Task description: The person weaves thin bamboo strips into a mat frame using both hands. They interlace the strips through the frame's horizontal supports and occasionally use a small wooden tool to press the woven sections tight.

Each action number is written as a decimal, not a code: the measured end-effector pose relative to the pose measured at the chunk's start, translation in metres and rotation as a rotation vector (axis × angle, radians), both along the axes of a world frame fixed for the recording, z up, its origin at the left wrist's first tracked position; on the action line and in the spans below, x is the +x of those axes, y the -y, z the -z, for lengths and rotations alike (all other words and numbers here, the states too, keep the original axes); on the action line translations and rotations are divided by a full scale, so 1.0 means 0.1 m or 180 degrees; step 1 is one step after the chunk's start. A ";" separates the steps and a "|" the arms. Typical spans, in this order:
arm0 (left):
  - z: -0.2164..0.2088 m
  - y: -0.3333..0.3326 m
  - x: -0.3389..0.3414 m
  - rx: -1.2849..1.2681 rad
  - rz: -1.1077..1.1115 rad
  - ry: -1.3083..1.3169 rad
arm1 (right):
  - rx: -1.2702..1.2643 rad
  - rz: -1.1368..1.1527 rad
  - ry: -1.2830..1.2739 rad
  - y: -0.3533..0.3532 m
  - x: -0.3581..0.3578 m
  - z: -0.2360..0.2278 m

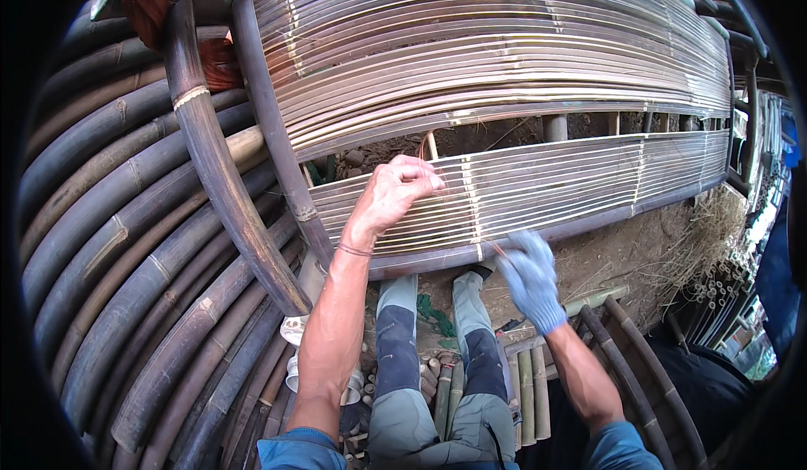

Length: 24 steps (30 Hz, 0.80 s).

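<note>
Left hand (pixel 391 197) bare, fingers pinched on slat panel (pixel 538 186) top edge | right hand (pixel 530 278) gloved, blurred, grip unclear, near bottom rail (pixel 588 222) | slats thin, springy, splintery; hold by edges.

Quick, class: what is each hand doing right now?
Left hand: bare, fingers curled, pinching at the bamboo slat panel.
Right hand: gloved, blurred; whether it holds anything cannot be told.

Hands: 2. Left hand (pixel 393 194) bare, 1 thin band at its wrist; right hand (pixel 530 277) in 1 blue-grey glove (pixel 535 289). Slatted bamboo panels (pixel 504 66) above the hands: 2, one gap between. Dark curved poles (pixel 220 167) left of the left hand: 2. Slats too many to count.
</note>
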State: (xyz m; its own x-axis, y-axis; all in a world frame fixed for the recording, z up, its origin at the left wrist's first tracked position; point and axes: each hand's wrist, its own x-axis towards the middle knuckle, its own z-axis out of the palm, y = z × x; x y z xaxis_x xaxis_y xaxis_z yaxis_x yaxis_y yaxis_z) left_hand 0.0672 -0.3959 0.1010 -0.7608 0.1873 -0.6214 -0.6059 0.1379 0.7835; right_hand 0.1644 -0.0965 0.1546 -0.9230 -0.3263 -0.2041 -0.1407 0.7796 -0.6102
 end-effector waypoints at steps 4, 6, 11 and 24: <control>0.24 -0.18 -0.06 -0.0966 -0.0302 -0.0403 | 0.1247 0.0567 0.0934 -1.50 1.44 -0.62; 0.36 -0.24 -0.02 -0.1732 -0.0254 -0.1111 | 0.1918 0.0716 0.1479 -2.26 2.11 -0.99; 0.66 -0.22 0.16 -0.2295 0.1078 -0.1082 | 0.3357 0.0221 0.2032 -2.35 2.13 -0.99; 0.75 -0.25 0.27 -0.2204 0.0644 -0.1711 | 0.1381 0.0330 -0.0264 1.27 -0.76 0.74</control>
